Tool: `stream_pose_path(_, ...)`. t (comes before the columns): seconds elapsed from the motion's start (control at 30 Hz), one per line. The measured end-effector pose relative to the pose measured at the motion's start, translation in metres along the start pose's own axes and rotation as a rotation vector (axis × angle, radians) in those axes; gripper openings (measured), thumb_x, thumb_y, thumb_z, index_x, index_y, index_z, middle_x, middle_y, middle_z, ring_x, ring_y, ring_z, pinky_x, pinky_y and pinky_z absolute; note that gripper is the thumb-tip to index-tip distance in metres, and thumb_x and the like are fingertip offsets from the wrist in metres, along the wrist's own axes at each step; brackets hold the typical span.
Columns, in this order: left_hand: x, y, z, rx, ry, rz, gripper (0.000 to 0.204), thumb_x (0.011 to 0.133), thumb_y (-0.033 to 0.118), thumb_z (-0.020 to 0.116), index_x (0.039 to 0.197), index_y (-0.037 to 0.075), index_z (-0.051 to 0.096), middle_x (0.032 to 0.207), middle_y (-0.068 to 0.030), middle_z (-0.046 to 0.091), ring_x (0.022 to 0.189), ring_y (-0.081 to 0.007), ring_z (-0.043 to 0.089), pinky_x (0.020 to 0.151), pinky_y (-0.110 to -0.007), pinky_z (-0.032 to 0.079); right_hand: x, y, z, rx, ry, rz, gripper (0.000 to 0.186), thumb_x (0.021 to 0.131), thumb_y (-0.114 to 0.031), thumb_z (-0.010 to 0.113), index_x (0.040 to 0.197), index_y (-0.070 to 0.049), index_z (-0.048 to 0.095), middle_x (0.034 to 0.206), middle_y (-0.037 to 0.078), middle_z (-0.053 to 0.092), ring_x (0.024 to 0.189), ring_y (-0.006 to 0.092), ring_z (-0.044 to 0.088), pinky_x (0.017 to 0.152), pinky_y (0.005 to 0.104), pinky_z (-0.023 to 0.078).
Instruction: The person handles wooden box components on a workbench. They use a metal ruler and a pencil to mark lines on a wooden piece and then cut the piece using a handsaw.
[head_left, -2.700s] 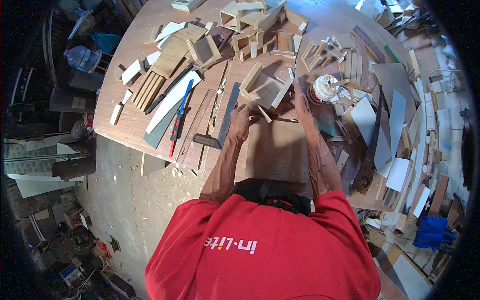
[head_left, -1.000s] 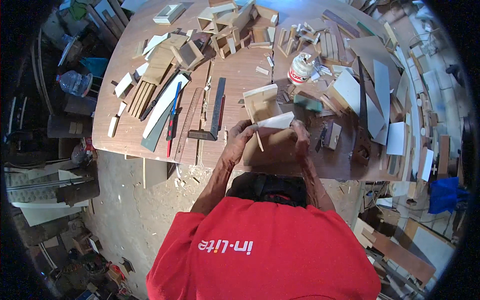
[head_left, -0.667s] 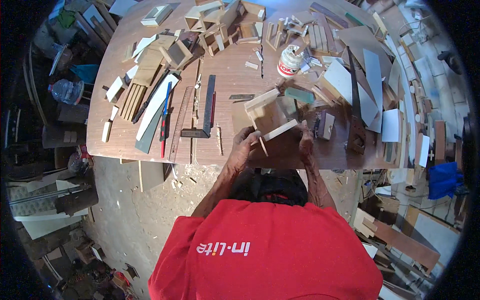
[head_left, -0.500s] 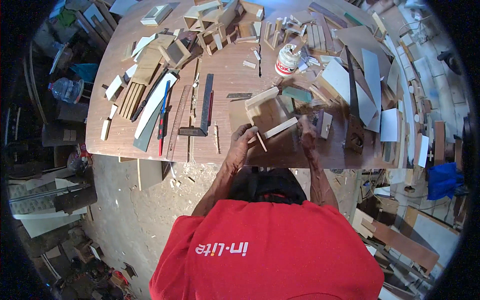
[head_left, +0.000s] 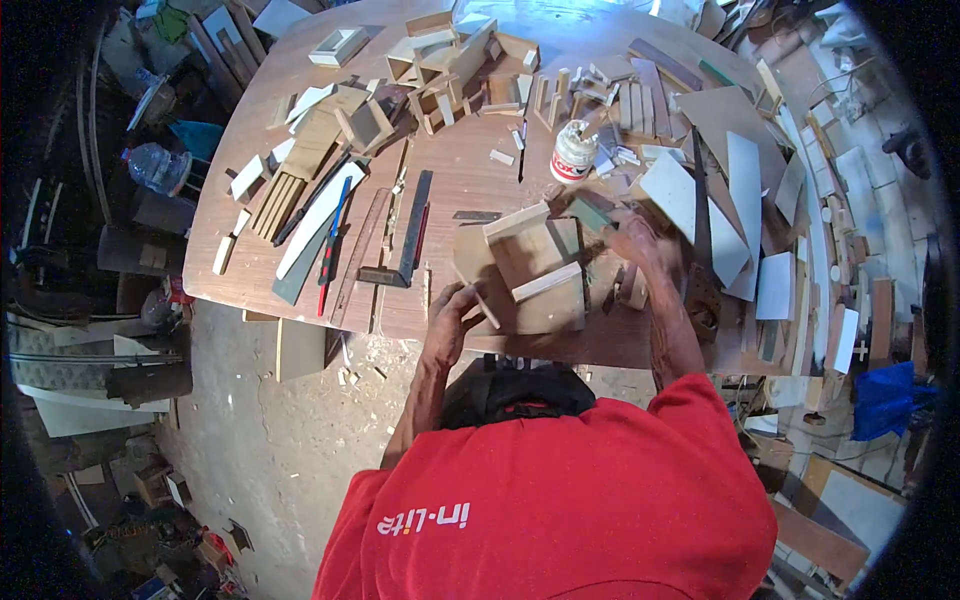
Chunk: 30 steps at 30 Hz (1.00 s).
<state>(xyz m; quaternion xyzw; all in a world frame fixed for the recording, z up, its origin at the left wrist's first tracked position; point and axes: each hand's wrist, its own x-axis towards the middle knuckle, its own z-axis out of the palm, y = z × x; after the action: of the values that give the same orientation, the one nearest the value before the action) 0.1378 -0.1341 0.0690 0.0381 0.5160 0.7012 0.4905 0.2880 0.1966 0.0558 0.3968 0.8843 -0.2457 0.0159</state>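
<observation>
My left hand (head_left: 451,318) grips a thin wooden strip (head_left: 487,313) near the table's front. Beside it a small partly built wooden box (head_left: 530,250), with pale upright edge pieces, lies on a flat board (head_left: 555,315). My right hand (head_left: 640,240) reaches past the box's right side, beside a green block (head_left: 590,213); its fingers are blurred, so I cannot tell what they hold. A white glue jar (head_left: 574,165) stands behind the green block. A metal square (head_left: 415,225) lies left of the box, with a short metal strip (head_left: 475,215) behind it.
A red-and-blue tool (head_left: 330,260) and a clear ruler (head_left: 360,240) lie left on the table (head_left: 240,290). Small wooden boxes (head_left: 445,55) and offcuts crowd the back. A handsaw (head_left: 703,310) and white panels (head_left: 680,205) lie right. A blue bag (head_left: 885,400) sits beyond.
Both hands held the box earlier; it now rests on the board. My left hand has drawn left with the thin strip, and my right hand has moved forward and right toward the green block.
</observation>
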Motion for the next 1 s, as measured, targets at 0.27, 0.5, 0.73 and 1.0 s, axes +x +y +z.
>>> stream_pose_path(0.27, -0.005, 0.004, 0.008, 0.009, 0.116, 0.048, 0.035, 0.089, 0.026, 0.055, 0.116, 0.004, 0.052, 0.107, -0.0079, 0.06, 0.103, -0.0188, 0.057, 0.086, -0.04, 0.048, 0.044, 0.031, -0.059, 0.557, 0.104, 0.35, 0.025, 0.079, -0.025, 0.062, 0.079, 0.0, 0.065, 0.069, 0.011, 0.062, 0.066, 0.0156, 0.059, 0.058, 0.0293, 0.046)
stream_pose_path(0.5, 0.007, 0.0, 0.004, 0.02, 0.127, 0.108, 0.035, 0.09, 0.028, 0.055, 0.114, 0.002, 0.052, 0.1, -0.0079, 0.06, 0.094, -0.018, 0.059, 0.085, -0.037, 0.049, 0.061, 0.045, -0.072, 1.063, 0.538, 0.156, 0.026, 0.083, -0.008, 0.057, 0.108, -0.004, 0.057, 0.106, 0.007, 0.06, 0.094, 0.0151, 0.058, 0.07, 0.0345, 0.056)
stream_pose_path(0.73, 0.028, 0.002, 0.003, 0.097, 0.076, 0.108, 0.041, 0.091, 0.029, 0.055, 0.118, -0.001, 0.052, 0.102, -0.0099, 0.061, 0.093, -0.0203, 0.061, 0.083, -0.036, 0.051, -0.056, 0.038, -0.006, 0.623, 0.5, 0.218, 0.021, 0.085, -0.016, 0.061, 0.094, 0.002, 0.065, 0.08, 0.009, 0.065, 0.071, 0.0161, 0.06, 0.06, 0.0283, 0.047)
stream_pose_path(1.0, 0.036, -0.002, 0.008, 0.131, 0.027, 0.06, 0.044, 0.088, 0.027, 0.058, 0.121, -0.002, 0.051, 0.103, -0.0109, 0.062, 0.092, -0.0209, 0.062, 0.08, -0.035, 0.052, -0.106, 0.062, 0.023, 0.368, 0.568, 0.144, 0.021, 0.082, -0.019, 0.059, 0.092, -0.001, 0.063, 0.083, 0.019, 0.062, 0.076, 0.032, 0.061, 0.069, 0.0385, 0.047)
